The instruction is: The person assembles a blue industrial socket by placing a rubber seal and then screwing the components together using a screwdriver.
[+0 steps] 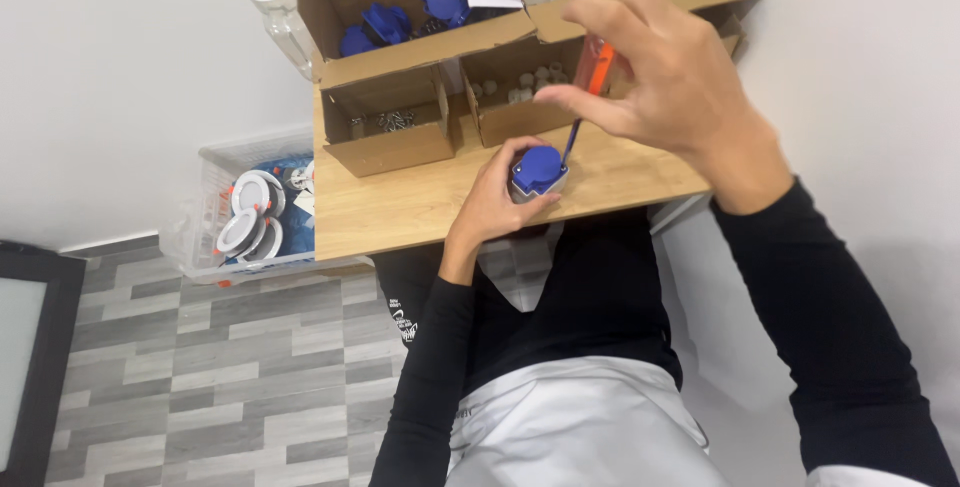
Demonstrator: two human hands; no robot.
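One blue-capped grey socket housing (538,173) sits on the near edge of the wooden bench (400,207), clamped from the left by the left hand (497,202). Its blue cover faces up, and the dark shaft of an orange-handled screwdriver (590,72) meets it at the right side. The right hand (660,77) is closed on the handle, fingers pinching from above. Farther back stand open cardboard boxes (390,122) holding blue covers, metal parts and white pieces. At left, on the floor, a clear plastic crate (205,237) holds round white fittings.
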